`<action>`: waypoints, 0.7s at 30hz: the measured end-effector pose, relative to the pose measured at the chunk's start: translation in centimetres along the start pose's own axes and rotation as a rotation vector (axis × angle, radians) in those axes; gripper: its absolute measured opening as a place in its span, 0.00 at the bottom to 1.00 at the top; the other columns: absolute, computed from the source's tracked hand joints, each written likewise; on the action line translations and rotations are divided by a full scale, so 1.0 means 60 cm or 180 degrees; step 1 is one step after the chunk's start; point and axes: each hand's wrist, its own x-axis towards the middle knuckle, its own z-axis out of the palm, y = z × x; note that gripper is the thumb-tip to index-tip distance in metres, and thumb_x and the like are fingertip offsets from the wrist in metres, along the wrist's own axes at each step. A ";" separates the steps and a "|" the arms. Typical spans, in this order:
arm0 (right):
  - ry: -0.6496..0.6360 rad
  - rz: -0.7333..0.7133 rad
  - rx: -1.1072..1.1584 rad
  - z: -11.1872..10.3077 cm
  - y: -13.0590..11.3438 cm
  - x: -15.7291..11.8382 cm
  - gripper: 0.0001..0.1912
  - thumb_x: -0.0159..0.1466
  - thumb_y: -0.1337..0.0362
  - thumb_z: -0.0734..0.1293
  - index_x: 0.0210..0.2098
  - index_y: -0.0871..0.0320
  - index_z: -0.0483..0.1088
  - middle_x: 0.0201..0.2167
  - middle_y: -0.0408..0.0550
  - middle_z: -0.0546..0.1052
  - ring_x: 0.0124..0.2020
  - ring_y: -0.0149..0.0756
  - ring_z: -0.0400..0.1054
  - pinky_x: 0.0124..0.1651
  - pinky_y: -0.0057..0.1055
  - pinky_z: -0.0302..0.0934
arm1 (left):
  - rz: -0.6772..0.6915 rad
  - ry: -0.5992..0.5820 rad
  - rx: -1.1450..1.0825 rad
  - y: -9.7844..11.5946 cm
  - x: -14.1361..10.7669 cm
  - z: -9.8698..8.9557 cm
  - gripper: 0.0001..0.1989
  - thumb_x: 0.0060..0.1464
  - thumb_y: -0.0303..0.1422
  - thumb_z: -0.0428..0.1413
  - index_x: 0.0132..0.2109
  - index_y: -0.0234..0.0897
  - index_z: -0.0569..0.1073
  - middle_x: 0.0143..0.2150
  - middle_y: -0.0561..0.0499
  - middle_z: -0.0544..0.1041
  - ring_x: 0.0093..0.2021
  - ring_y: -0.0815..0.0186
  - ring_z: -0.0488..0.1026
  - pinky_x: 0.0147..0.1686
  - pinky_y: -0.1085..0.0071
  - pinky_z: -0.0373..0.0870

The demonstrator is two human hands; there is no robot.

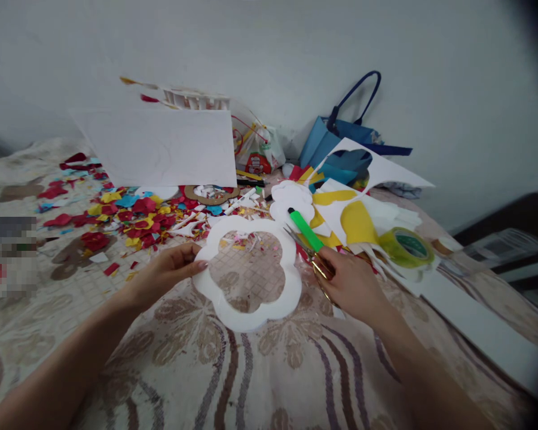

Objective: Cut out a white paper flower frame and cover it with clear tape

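My left hand [182, 263] pinches the left edge of a white flower-shaped ring [222, 304], its wide middle cut out. The ring lies nearly flat just above or on the tablecloth; I cannot tell which. My right hand [352, 283] is closed around gold-handled scissors [321, 267], their blades pointing up and left. Against the same fingers lies a bright green thing with a black tip [305, 230], shaped like a cutter or a marker; whether it is gripped too is unclear. Behind it sits a smaller white flower-shaped cutout [291, 200].
Red, yellow and blue scraps [138, 221] cover the left back. A white sheet [170, 146] leans upright behind them. Yellow tape [406, 246], a white sheet with cut-out holes [385, 164] and a long white strip [484, 334] lie right. A blue bag [318, 140] stands by the wall.
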 end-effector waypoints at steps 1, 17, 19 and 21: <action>0.0004 0.0031 0.0044 0.000 0.001 0.001 0.13 0.62 0.53 0.59 0.27 0.54 0.61 0.20 0.43 0.69 0.24 0.36 0.63 0.26 0.29 0.40 | 0.0003 0.0029 0.0006 0.001 0.000 0.000 0.14 0.52 0.41 0.59 0.35 0.34 0.70 0.30 0.54 0.69 0.31 0.69 0.65 0.30 0.75 0.63; -0.0029 -0.0062 0.0045 0.000 -0.003 0.001 0.16 0.63 0.51 0.58 0.27 0.55 0.62 0.19 0.43 0.68 0.22 0.35 0.63 0.25 0.29 0.39 | 0.0008 -0.0061 0.0017 -0.002 0.003 0.001 0.14 0.50 0.42 0.60 0.34 0.35 0.71 0.29 0.53 0.69 0.29 0.70 0.65 0.29 0.76 0.64; 0.0028 -0.0103 0.0028 0.001 -0.003 0.001 0.16 0.63 0.51 0.57 0.27 0.55 0.62 0.19 0.43 0.69 0.22 0.35 0.63 0.25 0.29 0.39 | 0.0000 -0.0044 0.0032 -0.002 0.003 0.001 0.14 0.50 0.42 0.60 0.34 0.35 0.71 0.29 0.53 0.69 0.29 0.70 0.66 0.29 0.76 0.64; 0.0065 -0.0143 0.0003 0.001 -0.003 0.000 0.16 0.63 0.50 0.58 0.27 0.55 0.63 0.19 0.43 0.69 0.22 0.35 0.63 0.25 0.29 0.39 | -0.0010 -0.0042 0.0043 -0.001 0.002 0.002 0.14 0.50 0.42 0.60 0.33 0.35 0.70 0.29 0.54 0.69 0.29 0.70 0.65 0.29 0.76 0.64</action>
